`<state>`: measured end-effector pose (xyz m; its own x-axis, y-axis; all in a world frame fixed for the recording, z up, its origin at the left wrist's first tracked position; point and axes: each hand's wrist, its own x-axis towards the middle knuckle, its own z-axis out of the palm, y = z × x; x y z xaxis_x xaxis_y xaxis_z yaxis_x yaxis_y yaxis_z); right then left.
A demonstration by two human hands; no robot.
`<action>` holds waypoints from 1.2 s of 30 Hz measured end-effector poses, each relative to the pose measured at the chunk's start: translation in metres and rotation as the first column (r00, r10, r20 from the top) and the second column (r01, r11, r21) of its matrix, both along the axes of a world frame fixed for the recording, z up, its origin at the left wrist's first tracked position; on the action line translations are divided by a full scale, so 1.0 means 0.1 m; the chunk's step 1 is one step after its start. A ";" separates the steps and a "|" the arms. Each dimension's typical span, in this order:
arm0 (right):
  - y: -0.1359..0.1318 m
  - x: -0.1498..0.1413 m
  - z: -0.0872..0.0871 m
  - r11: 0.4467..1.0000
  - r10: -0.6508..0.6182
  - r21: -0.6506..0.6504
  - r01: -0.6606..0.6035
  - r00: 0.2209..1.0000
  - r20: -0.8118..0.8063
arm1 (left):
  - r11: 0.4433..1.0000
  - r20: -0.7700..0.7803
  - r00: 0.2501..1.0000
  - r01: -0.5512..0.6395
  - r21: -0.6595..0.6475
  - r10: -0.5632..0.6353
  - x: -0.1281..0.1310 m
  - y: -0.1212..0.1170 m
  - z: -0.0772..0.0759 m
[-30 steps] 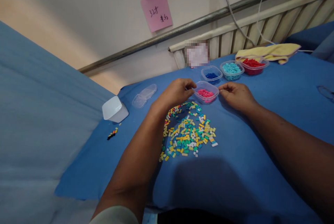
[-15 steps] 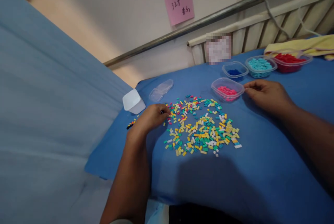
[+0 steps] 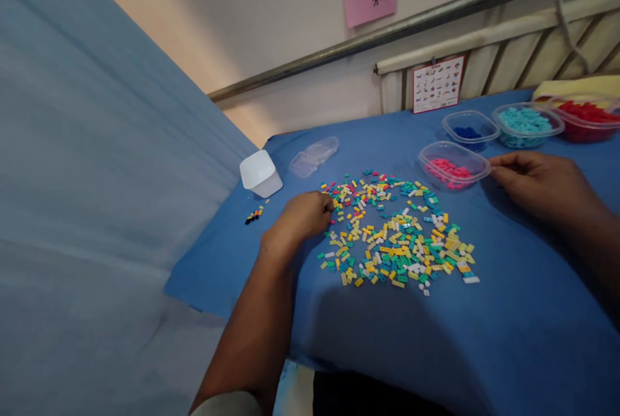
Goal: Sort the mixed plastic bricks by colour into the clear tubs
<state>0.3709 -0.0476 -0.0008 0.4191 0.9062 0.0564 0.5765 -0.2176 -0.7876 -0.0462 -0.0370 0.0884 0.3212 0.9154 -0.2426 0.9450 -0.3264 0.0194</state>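
Small mixed building bricks (image 3: 402, 251) in yellow, green, white, teal and pink lie scattered over the blue cloth. My left hand (image 3: 305, 214) is at the pile's left edge with its fingers curled together; whatever they pinch is hidden. My right hand (image 3: 537, 187) has thumb and forefinger closed at the right rim of a clear plastic tub (image 3: 479, 174). Inside that tub is a layer of pink bricks (image 3: 450, 172).
Behind stand a tub of dark blue bricks (image 3: 467, 134), one of light blue bricks (image 3: 526, 122) and one of red bricks (image 3: 588, 112). Clear lids (image 3: 314, 156), a white container (image 3: 261, 174) and several dark and yellow bricks (image 3: 254, 216) lie left. A picture card (image 3: 438, 85) leans behind.
The camera view has shifted, so the scene sits further right. My left hand stays low at the pile's left edge; my right hand keeps to the tub's rim.
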 end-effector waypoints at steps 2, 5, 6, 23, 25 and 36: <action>-0.01 0.00 0.00 1.000 -0.005 -0.007 0.005 1.000 0.017 | 1.000 -0.019 1.000 0.006 -0.002 -0.006 0.01 -0.02 0.01; -0.01 0.01 -0.01 1.000 -0.003 0.004 0.003 1.000 0.028 | 0.999 0.095 0.994 0.049 0.022 -0.051 -0.03 -0.05 0.04; -0.01 0.02 -0.01 1.000 -0.003 0.013 0.003 1.000 0.030 | 0.997 0.165 0.984 0.065 0.036 -0.070 -0.06 -0.07 0.05; 0.00 0.00 0.01 1.000 -0.014 0.013 0.014 1.000 0.015 | 0.996 0.213 0.974 0.085 -0.003 -0.082 -0.05 -0.17 0.03; 0.00 -0.01 0.02 1.000 -0.019 0.003 0.019 0.999 0.025 | 0.996 0.301 0.949 0.087 0.033 -0.092 0.01 -0.15 0.02; 0.02 -0.05 0.05 1.000 -0.009 0.022 0.009 1.000 -0.009 | 0.943 0.155 0.931 0.333 0.006 -0.330 0.34 0.01 -0.14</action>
